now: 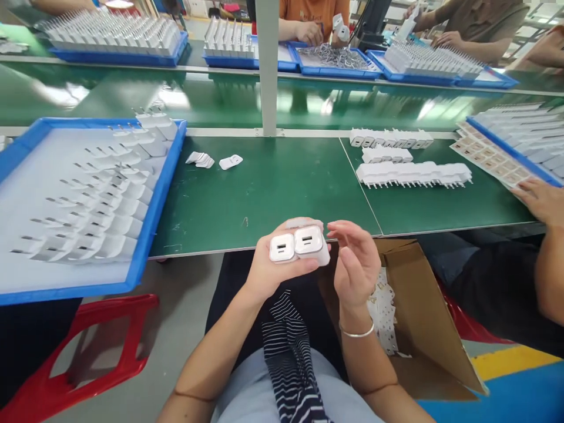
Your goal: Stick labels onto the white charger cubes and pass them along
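Note:
Two white USB charger plugs [282,248] sit side by side in my left hand [264,267], their port faces turned up toward me. My left thumb lies across the front and the fingers wrap behind. Just right of the chargers, my right hand [358,264] is raised with fingers loosely bent and apart, and I see nothing in it. Behind the hands on the green bench [282,188] lie a small stack of white pieces [200,159] and a single white piece [231,161]. A tiny bit of wire-like scrap [245,221] is nearer the bench edge.
A blue-rimmed tray [140,258] with rows of chargers stands at left. Rows of chargers [414,174] lie at right, beside a label sheet [489,154] and a co-worker's hand [544,200]. An open cardboard box [423,329] is below right; a red stool [132,335] is below left.

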The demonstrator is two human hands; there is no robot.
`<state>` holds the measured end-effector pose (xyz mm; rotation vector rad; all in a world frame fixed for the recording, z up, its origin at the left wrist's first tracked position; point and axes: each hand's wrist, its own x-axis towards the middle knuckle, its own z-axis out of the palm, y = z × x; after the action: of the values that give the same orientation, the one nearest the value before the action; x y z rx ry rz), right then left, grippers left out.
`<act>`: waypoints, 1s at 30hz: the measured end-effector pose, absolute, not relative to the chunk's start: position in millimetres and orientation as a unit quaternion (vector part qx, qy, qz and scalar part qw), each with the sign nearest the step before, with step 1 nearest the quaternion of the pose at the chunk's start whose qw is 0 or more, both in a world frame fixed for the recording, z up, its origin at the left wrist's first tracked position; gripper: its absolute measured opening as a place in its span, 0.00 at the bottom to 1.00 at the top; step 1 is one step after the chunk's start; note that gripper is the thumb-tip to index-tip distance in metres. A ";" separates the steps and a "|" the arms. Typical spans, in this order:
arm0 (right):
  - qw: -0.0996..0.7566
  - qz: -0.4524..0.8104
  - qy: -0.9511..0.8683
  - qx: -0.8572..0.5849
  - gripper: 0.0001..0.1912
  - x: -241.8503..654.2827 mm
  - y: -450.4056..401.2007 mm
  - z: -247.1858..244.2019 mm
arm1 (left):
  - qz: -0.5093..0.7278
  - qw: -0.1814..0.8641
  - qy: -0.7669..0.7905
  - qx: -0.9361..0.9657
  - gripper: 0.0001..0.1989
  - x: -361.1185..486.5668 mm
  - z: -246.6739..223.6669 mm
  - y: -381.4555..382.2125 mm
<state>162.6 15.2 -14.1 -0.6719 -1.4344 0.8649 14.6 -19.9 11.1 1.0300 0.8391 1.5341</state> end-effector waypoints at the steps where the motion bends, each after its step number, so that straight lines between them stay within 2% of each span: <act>1: 0.617 0.397 -0.611 -0.298 0.10 163.5 19.8 -12.0 | 0.628 0.577 0.327 0.407 0.21 11.4 10.3 -21.9; 4: 0.546 0.484 -0.622 -0.284 0.14 164.2 28.9 -8.8 | 0.582 0.671 0.300 0.347 0.26 4.3 4.6 -26.6; 7: 0.489 0.528 -0.640 -0.269 0.13 165.1 30.3 -6.6 | 0.560 0.701 0.301 0.323 0.26 0.6 -2.1 -29.7; 10: 0.479 0.490 -0.670 -0.285 0.08 167.4 27.8 -3.9 | 0.566 0.711 0.285 0.303 0.22 0.8 -3.9 -32.8; 13: 0.495 0.371 -0.716 -0.323 0.08 169.3 25.4 -2.0 | 0.575 0.695 0.294 0.317 0.22 4.2 0.1 -35.8; 15: 0.526 0.293 -0.719 -0.347 0.09 170.2 23.8 -1.0 | 0.587 0.640 0.334 0.368 0.22 7.1 4.2 -37.0; 17: 0.564 0.272 -0.687 -0.369 0.11 171.5 20.8 0.7 | 0.598 0.533 0.395 0.450 0.19 9.4 7.8 -37.0; 20: 0.613 0.352 -0.599 -0.376 0.14 173.5 10.6 5.3 | 0.591 0.348 0.458 0.566 0.19 11.0 10.4 -35.1; 22: 0.617 0.421 -0.557 -0.364 0.15 173.4 0.2 8.4 | 0.587 0.273 0.466 0.603 0.20 11.1 10.2 -33.4; 30: 0.578 0.503 -0.509 -0.393 0.12 161.4 -27.2 9.3 | 0.585 0.183 0.479 0.628 0.20 11.5 11.0 -33.6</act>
<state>161.4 -27.2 9.3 -0.9200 -1.1911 1.1762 11.5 -33.6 11.0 1.7722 1.3512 1.6499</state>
